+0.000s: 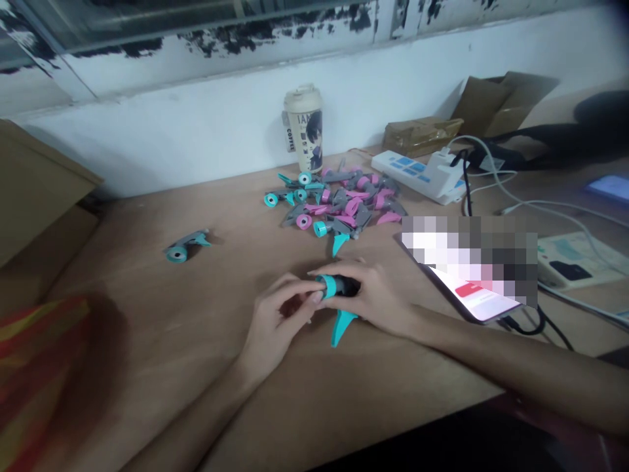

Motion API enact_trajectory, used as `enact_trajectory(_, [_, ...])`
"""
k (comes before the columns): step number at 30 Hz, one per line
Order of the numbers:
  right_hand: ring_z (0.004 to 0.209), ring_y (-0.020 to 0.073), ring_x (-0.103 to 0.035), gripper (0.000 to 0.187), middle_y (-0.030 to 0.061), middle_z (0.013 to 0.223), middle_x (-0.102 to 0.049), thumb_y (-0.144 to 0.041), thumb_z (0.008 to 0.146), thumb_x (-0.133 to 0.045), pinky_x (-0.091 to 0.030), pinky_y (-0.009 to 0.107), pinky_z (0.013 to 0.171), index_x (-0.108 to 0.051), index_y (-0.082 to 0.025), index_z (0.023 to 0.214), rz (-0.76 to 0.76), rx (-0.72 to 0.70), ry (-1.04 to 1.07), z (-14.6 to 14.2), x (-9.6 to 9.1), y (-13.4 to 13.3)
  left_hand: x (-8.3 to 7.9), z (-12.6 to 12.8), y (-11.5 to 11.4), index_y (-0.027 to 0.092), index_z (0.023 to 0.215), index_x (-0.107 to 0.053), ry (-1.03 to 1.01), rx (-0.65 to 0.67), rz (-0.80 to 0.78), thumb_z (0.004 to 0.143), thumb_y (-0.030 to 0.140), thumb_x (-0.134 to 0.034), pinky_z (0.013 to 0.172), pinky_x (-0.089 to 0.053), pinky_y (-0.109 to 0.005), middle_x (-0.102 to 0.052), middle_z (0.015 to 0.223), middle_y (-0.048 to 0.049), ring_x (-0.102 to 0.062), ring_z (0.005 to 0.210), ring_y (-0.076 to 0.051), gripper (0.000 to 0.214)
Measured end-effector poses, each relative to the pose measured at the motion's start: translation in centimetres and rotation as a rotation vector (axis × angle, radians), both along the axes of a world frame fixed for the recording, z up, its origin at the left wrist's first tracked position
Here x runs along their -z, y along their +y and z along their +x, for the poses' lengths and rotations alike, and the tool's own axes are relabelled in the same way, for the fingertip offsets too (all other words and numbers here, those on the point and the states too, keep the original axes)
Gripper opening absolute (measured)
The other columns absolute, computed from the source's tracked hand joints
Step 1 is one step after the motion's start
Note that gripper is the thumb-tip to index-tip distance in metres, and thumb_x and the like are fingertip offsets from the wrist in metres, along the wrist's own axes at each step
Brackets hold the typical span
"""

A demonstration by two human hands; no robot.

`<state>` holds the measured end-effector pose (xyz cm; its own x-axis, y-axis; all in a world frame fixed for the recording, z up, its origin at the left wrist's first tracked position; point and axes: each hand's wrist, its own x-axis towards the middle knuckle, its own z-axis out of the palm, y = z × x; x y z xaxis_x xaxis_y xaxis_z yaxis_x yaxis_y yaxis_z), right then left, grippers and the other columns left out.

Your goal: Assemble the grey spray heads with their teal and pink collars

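Observation:
My right hand (376, 295) is wrapped round the dark body of a teal and grey spray nozzle (339, 308), whose teal trigger hangs down toward the table. My left hand (280, 314) pinches the nozzle's teal front ring with its fingertips. Both hands rest on the wooden table (196, 341) near its front edge. Behind them lies a pile of teal and pink spray nozzles (339, 200). One finished teal nozzle (185, 247) lies alone to the left.
A cream coffee tumbler (304, 128) stands by the white wall. A white power strip (422, 174) with cables, a lit phone (479, 295), a brown parcel (420, 134) and a cardboard box (34, 190) surround the work area. Red-striped cloth (34, 367) is at lower left.

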<state>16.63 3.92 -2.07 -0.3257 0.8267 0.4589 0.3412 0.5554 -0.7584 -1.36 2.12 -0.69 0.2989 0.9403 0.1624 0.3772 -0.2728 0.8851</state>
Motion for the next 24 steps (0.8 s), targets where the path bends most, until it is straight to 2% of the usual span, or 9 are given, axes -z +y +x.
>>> enact_trajectory(2, [0.087, 0.0154, -0.063, 0.027, -0.002, 0.094, -0.07, -0.03, 0.07, -0.073, -0.046, 0.029, 0.079, -0.065, -0.024, 0.095, -0.054, -0.044, 0.038, 0.0, 0.0, 0.0, 0.3, -0.3, 0.3, 0.021, 0.091, -0.068, 0.07, 0.002, 0.128, 0.083, 0.024, -0.057, 0.052, -0.04, -0.02, -0.053, 0.077, 0.0002, -0.049, 0.059, -0.008, 0.014])
enact_trajectory(5, [0.084, 0.0147, -0.062, 0.025, -0.002, 0.091, -0.07, -0.032, 0.07, -0.073, -0.045, 0.028, 0.077, -0.066, -0.023, 0.092, -0.079, -0.103, 0.045, -0.1, 0.2, 0.0, 0.6, -0.6, 0.7, 0.02, 0.088, -0.067, 0.162, -0.014, 0.255, 0.082, 0.019, -0.058, 0.052, -0.038, -0.019, -0.049, 0.069, 0.0023, -0.046, 0.058, -0.008, 0.011])
enact_trajectory(13, [0.074, 0.0145, -0.062, 0.025, -0.0032, 0.081, -0.071, -0.034, 0.061, -0.079, -0.045, 0.029, 0.075, -0.068, -0.024, 0.081, 0.016, -0.064, -0.052, -0.5, 0.4, 0.2, 0.1, -1.2, 1.2, 0.018, 0.078, -0.065, 0.377, 0.074, 0.346, 0.079, 0.014, -0.057, 0.05, -0.038, -0.017, -0.049, 0.065, 0.0039, -0.045, 0.053, -0.006, 0.008])
enact_trajectory(18, [0.078, 0.0155, -0.064, 0.021, -0.0033, 0.081, -0.072, -0.027, 0.064, -0.078, -0.044, 0.033, 0.083, -0.067, -0.024, 0.081, 0.078, -0.057, -0.091, -0.4, 0.6, 0.3, -0.7, -1.5, 0.6, 0.018, 0.085, -0.063, 0.713, 0.172, 0.641, 0.085, 0.021, -0.052, 0.053, -0.04, -0.02, -0.057, 0.072, 0.0014, -0.052, 0.058, -0.009, 0.012])
enact_trajectory(20, [0.081, 0.0164, -0.065, 0.023, -0.0027, 0.083, -0.072, -0.027, 0.064, -0.077, -0.044, 0.034, 0.085, -0.066, -0.024, 0.084, 0.084, -0.044, -0.083, -0.3, 0.7, 0.2, -0.8, -1.4, 0.3, 0.018, 0.087, -0.063, 0.769, 0.18, 0.712, 0.088, 0.023, -0.048, 0.055, -0.041, -0.021, -0.06, 0.076, 0.0003, -0.055, 0.06, -0.01, 0.015])
enact_trajectory(22, [0.08, 0.0166, -0.065, 0.024, -0.0024, 0.083, -0.072, -0.027, 0.063, -0.078, -0.045, 0.034, 0.085, -0.066, -0.024, 0.084, 0.076, -0.034, -0.073, -0.2, 0.6, 0.1, -0.4, -1.1, 0.1, 0.018, 0.086, -0.063, 0.673, 0.133, 0.649, 0.088, 0.024, -0.048, 0.056, -0.041, -0.021, -0.059, 0.073, 0.0007, -0.054, 0.061, -0.01, 0.015])
enact_trajectory(24, [0.079, 0.016, -0.064, 0.022, -0.0024, 0.081, -0.071, -0.024, 0.064, -0.077, -0.045, 0.033, 0.081, -0.067, -0.023, 0.083, 0.057, -0.045, -0.073, -0.1, 0.5, 0.0, 0.1, -0.7, 0.0, 0.019, 0.082, -0.062, 0.507, 0.033, 0.481, 0.084, 0.024, -0.054, 0.052, -0.038, -0.019, -0.051, 0.063, 0.0037, -0.048, 0.055, -0.009, 0.01])
